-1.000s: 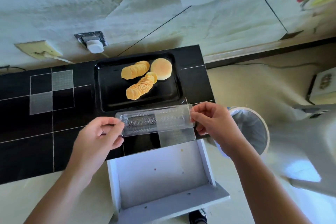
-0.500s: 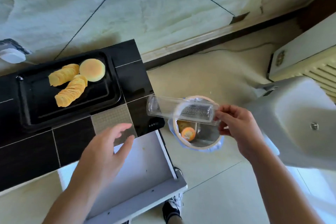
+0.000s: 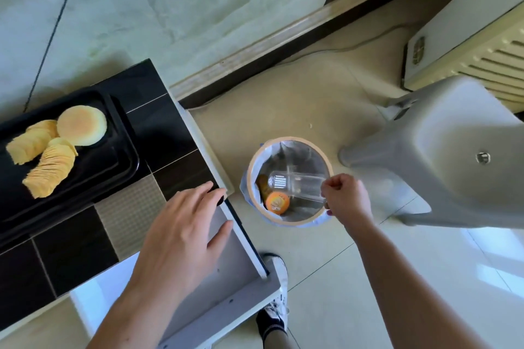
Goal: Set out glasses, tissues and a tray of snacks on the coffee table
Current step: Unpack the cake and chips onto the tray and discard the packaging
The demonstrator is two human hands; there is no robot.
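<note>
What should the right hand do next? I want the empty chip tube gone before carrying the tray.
Probably let go: the right hand pinches the clear tube by its end, already over the lined bin, so it should drop in.

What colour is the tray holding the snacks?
Glossy black; the tray shows in the head view, the only one.

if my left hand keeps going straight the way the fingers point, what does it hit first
Probably the table edge; the left hand points up and right over the open drawer, fingertips already at that corner. Height above it is unclear.
</note>
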